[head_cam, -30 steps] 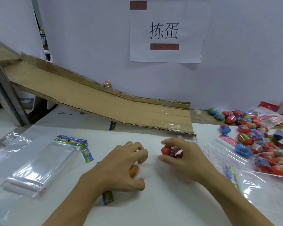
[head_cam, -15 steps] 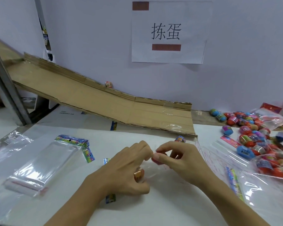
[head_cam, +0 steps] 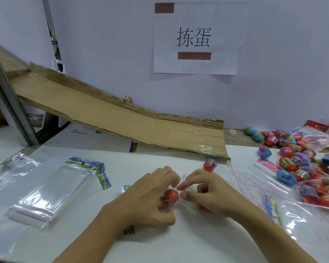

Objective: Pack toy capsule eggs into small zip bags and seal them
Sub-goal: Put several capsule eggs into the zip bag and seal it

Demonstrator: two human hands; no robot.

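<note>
Stuffing a red egg [head_cam: 171,195] into a small zip bag [head_cam: 164,205] mid-table: my left hand [head_cam: 150,198] is curled round the bag and egg, my right hand [head_cam: 203,192] pinches the clear bag mouth, and there seems to be another egg tucked under my right palm. I'd say I'm barely started, with a big heap of loose eggs [head_cam: 292,158] on my right and a stack of empty bags [head_cam: 51,190] on my left, nothing sealed here yet. Plenty of bare tabletop [head_cam: 179,238] toward me, though the cardboard ramp [head_cam: 133,126] edge sits just behind my knuckles.

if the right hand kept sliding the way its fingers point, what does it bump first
The right hand points leftward at the red egg gripped by the left hand; it would probably meet that egg first, nearly touching already.
</note>
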